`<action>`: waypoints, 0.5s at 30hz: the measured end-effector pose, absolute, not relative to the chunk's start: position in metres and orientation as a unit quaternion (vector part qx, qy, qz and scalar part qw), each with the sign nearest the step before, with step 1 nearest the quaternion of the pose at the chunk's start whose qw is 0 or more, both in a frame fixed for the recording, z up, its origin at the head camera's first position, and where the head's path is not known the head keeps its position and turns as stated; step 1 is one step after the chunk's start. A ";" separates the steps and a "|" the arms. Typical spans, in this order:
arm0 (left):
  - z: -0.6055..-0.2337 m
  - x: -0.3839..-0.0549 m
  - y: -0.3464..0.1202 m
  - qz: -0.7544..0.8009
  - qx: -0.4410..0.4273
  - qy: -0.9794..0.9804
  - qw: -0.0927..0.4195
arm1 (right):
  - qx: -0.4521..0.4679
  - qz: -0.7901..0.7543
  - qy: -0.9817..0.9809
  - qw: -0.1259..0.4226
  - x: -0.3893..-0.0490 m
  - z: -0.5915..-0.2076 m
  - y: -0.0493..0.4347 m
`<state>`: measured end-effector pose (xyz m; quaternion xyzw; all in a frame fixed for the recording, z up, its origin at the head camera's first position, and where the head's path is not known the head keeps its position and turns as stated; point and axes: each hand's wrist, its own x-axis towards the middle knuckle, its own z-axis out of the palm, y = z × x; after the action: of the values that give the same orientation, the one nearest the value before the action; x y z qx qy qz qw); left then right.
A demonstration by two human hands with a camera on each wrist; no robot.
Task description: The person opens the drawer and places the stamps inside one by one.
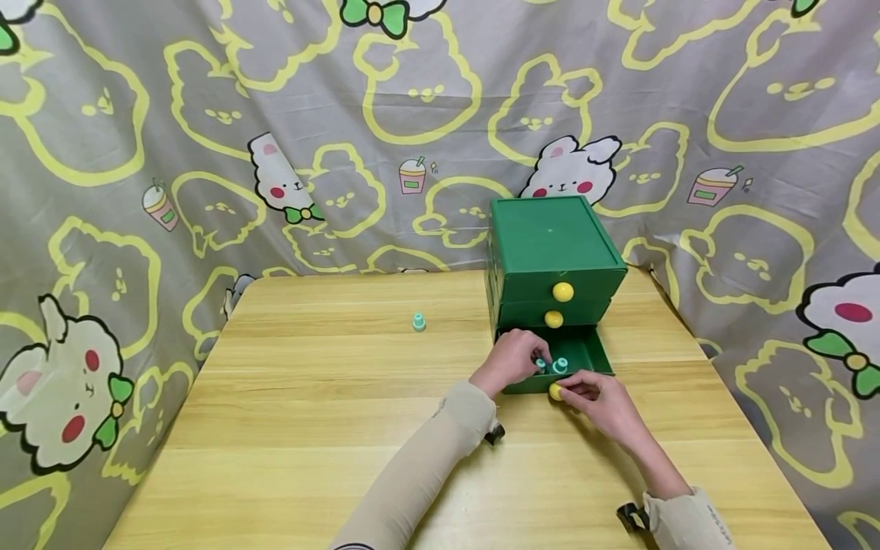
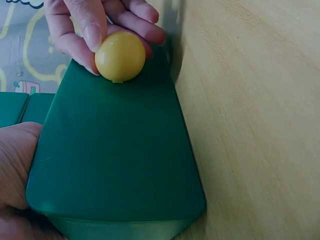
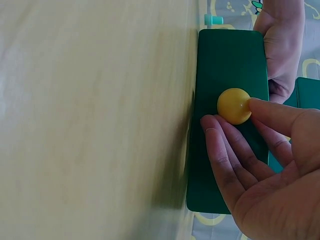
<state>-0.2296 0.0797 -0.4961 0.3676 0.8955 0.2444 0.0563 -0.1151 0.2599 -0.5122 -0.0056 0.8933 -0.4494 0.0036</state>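
Note:
A green cabinet (image 1: pixel 557 233) has its bottom drawer (image 1: pixel 596 353) pulled out. My right hand (image 1: pixel 605 401) pinches that drawer's round yellow knob (image 3: pixel 234 106) between thumb and fingers. Reaching over the drawer's front, my left hand (image 1: pixel 512 359) has its fingertips at a small teal stepped piece (image 1: pixel 540 367) inside and appears to pinch it. A second teal piece (image 1: pixel 561 366) lies in the drawer just right of those fingers. In the left wrist view the drawer front (image 2: pixel 117 150) hides the left fingertips.
Another teal stepped piece (image 1: pixel 419 322) stands on the wooden table (image 1: pixel 309 412), left of the cabinet. Two upper drawers with yellow knobs (image 1: pixel 563 292) are closed. A patterned grey curtain (image 1: pixel 440 114) hangs behind and beside the table.

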 end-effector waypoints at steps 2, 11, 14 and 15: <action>-0.496 -0.230 0.080 0.242 0.366 0.897 0.059 | -0.003 -0.449 0.893 0.005 -0.115 -0.512 0.260; -0.496 -0.230 0.081 0.240 0.365 0.897 0.063 | 0.000 -0.451 0.892 0.006 -0.115 -0.515 0.260; -0.496 -0.230 0.080 0.242 0.367 0.896 0.063 | 0.001 -0.451 0.892 0.005 -0.115 -0.515 0.260; -0.496 -0.230 0.080 0.243 0.368 0.895 0.064 | 0.000 -0.451 0.892 0.005 -0.115 -0.515 0.260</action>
<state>-0.2299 0.0795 -0.4964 0.3678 0.8953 0.2432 0.0640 -0.1153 0.2598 -0.5151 0.0001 0.8924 -0.4512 0.0054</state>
